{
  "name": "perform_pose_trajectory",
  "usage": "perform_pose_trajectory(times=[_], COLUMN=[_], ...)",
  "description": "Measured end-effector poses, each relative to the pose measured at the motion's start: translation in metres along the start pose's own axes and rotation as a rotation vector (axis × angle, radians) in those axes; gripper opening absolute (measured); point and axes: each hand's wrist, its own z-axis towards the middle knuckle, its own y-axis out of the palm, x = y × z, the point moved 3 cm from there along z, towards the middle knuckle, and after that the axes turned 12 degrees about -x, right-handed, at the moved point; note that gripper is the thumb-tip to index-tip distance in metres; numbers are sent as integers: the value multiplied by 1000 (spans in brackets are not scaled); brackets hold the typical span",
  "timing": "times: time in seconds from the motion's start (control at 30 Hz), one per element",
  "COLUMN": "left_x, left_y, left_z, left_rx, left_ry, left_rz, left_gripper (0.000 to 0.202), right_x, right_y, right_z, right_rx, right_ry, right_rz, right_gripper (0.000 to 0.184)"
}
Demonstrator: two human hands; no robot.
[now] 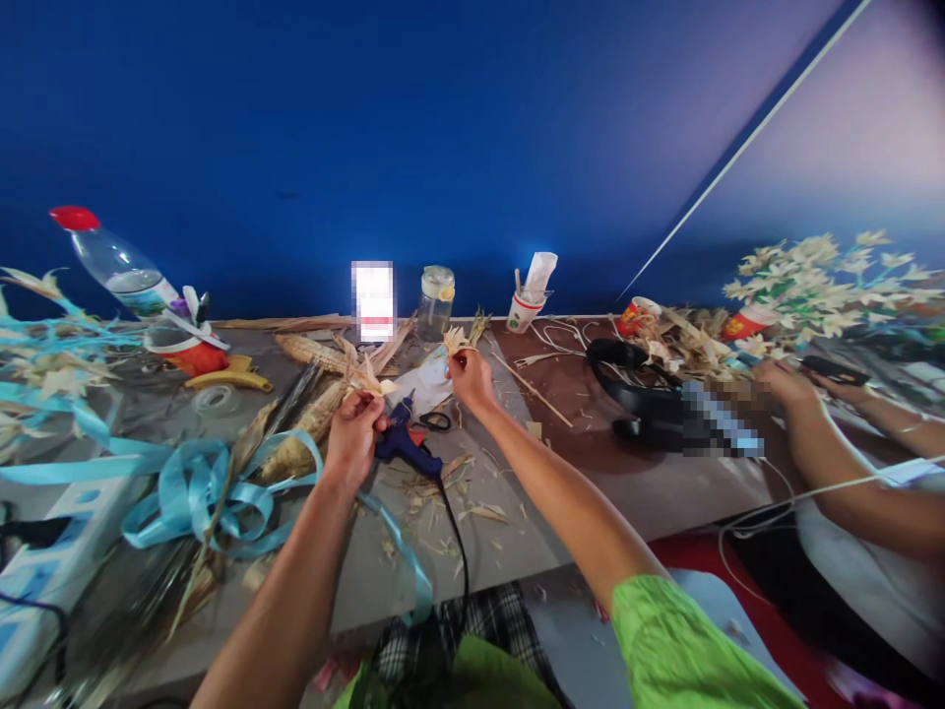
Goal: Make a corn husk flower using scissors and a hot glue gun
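My left hand (352, 433) is closed round a blue glue gun (405, 448) and also pinches a pale strip of dry corn husk (373, 382) that sticks up from its fingers. The gun's black cord (456, 532) runs down toward me. My right hand (469, 379) is farther out, its fingers pinched on a small husk flower (456, 341). Both hands hover over the grey table (517, 547), which is littered with husk scraps.
Dried corn cobs (310, 394), light blue ribbon (199, 492), a tipped plastic bottle (114, 264), a glass jar (435, 300) and paper cups (526, 310) lie around. Black headphones (627, 389) and husk flowers (812, 276) are at right, where another person's arms (849, 463) rest.
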Motion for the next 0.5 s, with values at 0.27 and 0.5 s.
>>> perform_pose_trajectory(times=[0.27, 0.5], left_x=[-1, -2], left_y=[-2, -2], left_z=[0, 1], left_rx=[-18, -18], left_ry=[1, 12], left_rz=[32, 28], left_gripper=[26, 26], right_x=[13, 19], right_y=[3, 5], right_z=[-14, -22], right_rx=[18, 63], right_ry=[-61, -140], right_rz=[-46, -133], right_gripper=[9, 10])
